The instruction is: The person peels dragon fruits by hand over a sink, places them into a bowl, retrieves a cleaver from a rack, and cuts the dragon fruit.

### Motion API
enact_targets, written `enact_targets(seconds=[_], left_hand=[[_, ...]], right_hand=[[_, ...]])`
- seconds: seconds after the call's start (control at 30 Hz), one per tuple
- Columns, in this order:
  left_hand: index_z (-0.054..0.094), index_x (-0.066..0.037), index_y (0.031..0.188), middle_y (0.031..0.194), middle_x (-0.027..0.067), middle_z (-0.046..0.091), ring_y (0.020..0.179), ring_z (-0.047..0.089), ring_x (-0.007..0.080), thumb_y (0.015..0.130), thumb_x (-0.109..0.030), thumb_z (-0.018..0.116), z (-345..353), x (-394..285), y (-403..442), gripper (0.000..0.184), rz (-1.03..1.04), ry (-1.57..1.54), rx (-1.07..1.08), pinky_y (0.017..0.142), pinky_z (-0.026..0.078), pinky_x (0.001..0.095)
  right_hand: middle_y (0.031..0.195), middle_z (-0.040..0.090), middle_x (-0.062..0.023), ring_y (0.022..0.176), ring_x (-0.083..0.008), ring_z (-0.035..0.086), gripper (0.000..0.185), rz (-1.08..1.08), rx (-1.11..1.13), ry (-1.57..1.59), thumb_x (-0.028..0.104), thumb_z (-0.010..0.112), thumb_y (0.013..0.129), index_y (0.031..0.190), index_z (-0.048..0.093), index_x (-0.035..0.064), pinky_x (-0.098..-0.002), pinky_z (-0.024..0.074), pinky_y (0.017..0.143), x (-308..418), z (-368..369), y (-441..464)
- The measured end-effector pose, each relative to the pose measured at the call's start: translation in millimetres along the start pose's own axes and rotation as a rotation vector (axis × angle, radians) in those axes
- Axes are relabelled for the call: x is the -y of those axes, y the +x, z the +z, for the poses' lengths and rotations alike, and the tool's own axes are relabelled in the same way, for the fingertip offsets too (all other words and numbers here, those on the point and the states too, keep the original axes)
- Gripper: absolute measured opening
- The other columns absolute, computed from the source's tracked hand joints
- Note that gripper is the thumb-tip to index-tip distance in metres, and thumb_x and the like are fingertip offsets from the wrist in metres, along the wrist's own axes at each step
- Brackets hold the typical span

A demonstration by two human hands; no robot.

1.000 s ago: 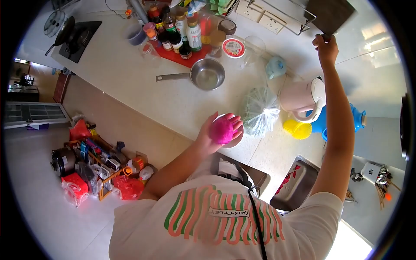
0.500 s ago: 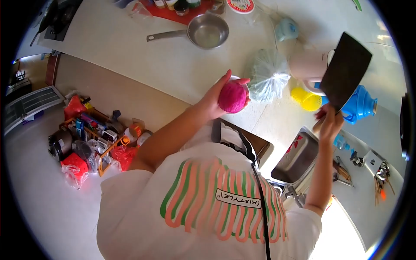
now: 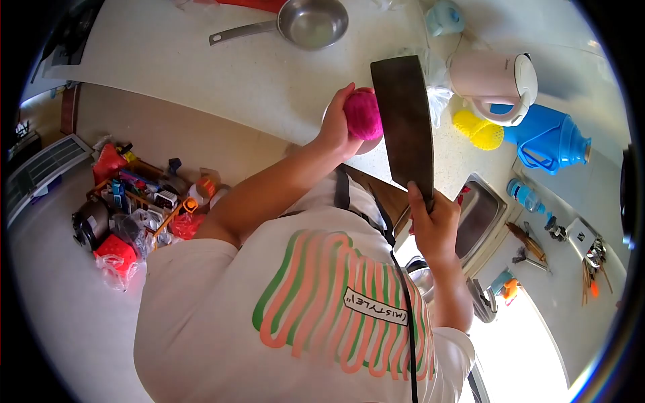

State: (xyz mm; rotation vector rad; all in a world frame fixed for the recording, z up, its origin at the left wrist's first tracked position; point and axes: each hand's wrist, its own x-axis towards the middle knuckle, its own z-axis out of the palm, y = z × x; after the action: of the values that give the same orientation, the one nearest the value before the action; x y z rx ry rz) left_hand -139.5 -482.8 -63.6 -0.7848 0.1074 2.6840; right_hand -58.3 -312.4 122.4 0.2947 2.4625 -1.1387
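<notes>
My left hand (image 3: 338,127) is closed around a bright magenta, rounded fruit that looks like a peeled dragon fruit (image 3: 363,115). Part of a bowl (image 3: 370,145) shows just under the fruit, above the counter's front edge. My right hand (image 3: 437,221) grips a wide, dark cleaver (image 3: 404,121) by its handle, which the fingers mostly cover. The blade stands upright in view, its left edge right beside the fruit. Whether the blade touches the fruit I cannot tell. Behind the blade, a clear plastic bag (image 3: 440,101) is partly hidden.
On the counter (image 3: 255,87) sits a steel saucepan (image 3: 313,23). To the right are a kettle (image 3: 490,80), yellow slotted items (image 3: 478,129) and a blue jug (image 3: 554,144). A sink (image 3: 480,215) lies beyond my right hand. Crates and bags (image 3: 144,208) crowd the floor at left.
My right hand has swung the cleaver leftward, from over the kettle to beside the fruit. The left hand still holds the fruit. The view has shifted, so the saucepan sits higher.
</notes>
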Motion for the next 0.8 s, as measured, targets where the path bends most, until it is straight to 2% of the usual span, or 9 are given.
enact_targets(seconds=[0.03,0.07,0.23,0.33,0.37,0.43,0.53,0.67,0.8], left_hand=[[0.064,-0.004,0.107,0.098,0.0081,0.069,0.092,0.065,0.0216,0.101,-0.038,0.044,-4.5,1.3,2.7,0.04,-0.003,-0.036,0.036,0.087,0.051,0.0377],[0.064,-0.004,0.108,0.1,0.0085,0.07,0.094,0.064,0.0222,0.101,-0.038,0.043,-9.0,4.7,4.7,0.041,0.002,-0.007,0.007,0.089,0.05,0.0383],[0.064,-0.003,0.109,0.106,0.0108,0.069,0.099,0.063,0.0245,0.102,-0.038,0.036,20.1,4.8,-13.4,0.045,-0.028,0.033,-0.015,0.094,0.047,0.0411],[0.063,-0.003,0.108,0.105,0.0122,0.069,0.099,0.063,0.0258,0.101,-0.04,0.035,4.5,6.9,-7.6,0.048,-0.045,0.047,0.058,0.093,0.048,0.0412],[0.063,-0.002,0.108,0.104,0.0125,0.069,0.099,0.063,0.0262,0.1,-0.041,0.034,-1.1,9.6,-6.5,0.049,-0.047,0.065,0.022,0.093,0.048,0.0411],[0.062,-0.001,0.106,0.103,0.013,0.068,0.099,0.063,0.0269,0.099,-0.043,0.033,1.9,11.0,-9.5,0.052,-0.054,0.105,-0.044,0.092,0.048,0.0407],[0.06,0.001,0.104,0.1,0.0137,0.065,0.099,0.062,0.0281,0.098,-0.044,0.033,-6.4,16.6,-5.1,0.053,-0.009,-0.003,-0.004,0.092,0.048,0.0402],[0.058,0.003,0.105,0.099,0.0137,0.062,0.097,0.06,0.0281,0.097,-0.046,0.034,9.7,20.2,-18.5,0.055,0.01,0.044,-0.072,0.094,0.047,0.0395],[0.059,0.003,0.108,0.101,0.0166,0.067,0.098,0.065,0.0322,0.102,-0.042,0.027,1.4,14.8,-19.4,0.055,-0.024,-0.029,0.083,0.099,0.05,0.0471]], right_hand=[[0.05,0.047,-0.0096,0.044,-0.0111,0.041,0.036,-0.054,-0.014,-0.062,0.016,0.065,0.096,0.067,0.055,-0.0026,-0.0312,0.0342,0.043,0.0,2.3,-1.1],[0.052,0.045,-0.0132,0.045,-0.0162,0.038,0.033,-0.069,-0.03,-0.076,0.016,0.064,0.095,0.069,0.055,-0.003,-0.0338,0.034,0.045,4.9,4.2,-3.4],[0.055,0.047,-0.0152,0.047,-0.0281,0.041,0.033,-0.064,-0.026,-0.114,0.016,0.064,0.095,0.069,0.053,-0.0021,-0.0368,0.0356,0.047,-1.1,12.7,-6.3],[0.056,0.048,-0.017,0.048,-0.0342,0.044,0.033,-0.092,-0.019,-0.136,0.015,0.063,0.095,0.069,0.053,-0.0018,-0.0396,0.0365,0.048,-5.6,17.6,-6.2],[0.056,0.048,-0.0176,0.049,-0.036,0.045,0.032,-0.104,-0.017,-0.146,0.015,0.062,0.095,0.069,0.053,-0.0016,-0.0406,0.0369,0.048,-6.5,18.4,-7.4],[0.057,0.05,-0.018,0.05,-0.0374,0.048,0.031,-0.109,-0.02,-0.186,0.015,0.062,0.095,0.07,0.053,-0.0011,-0.0422,0.038,0.049,-4.8,23.4,-10.6],[0.06,0.053,-0.0184,0.053,-0.0389,0.052,0.03,-0.145,-0.032,-0.264,0.015,0.062,0.095,0.071,0.053,-0.0002,-0.0445,0.0399,0.05,-2.6,30.9,-11.3],[0.063,0.057,-0.0192,0.058,-0.0407,0.057,0.031,-0.146,-0.033,-0.375,0.018,0.062,0.095,0.071,0.052,0.001,-0.0475,0.0436,0.053,-6.2,40.4,-8.2],[0.066,0.06,-0.02,0.061,-0.0411,0.059,0.03,-0.142,-0.005,-0.402,0.019,0.062,0.094,0.072,0.054,0.0012,-0.0484,0.0458,0.055,-6.2,42.3,-3.2]])
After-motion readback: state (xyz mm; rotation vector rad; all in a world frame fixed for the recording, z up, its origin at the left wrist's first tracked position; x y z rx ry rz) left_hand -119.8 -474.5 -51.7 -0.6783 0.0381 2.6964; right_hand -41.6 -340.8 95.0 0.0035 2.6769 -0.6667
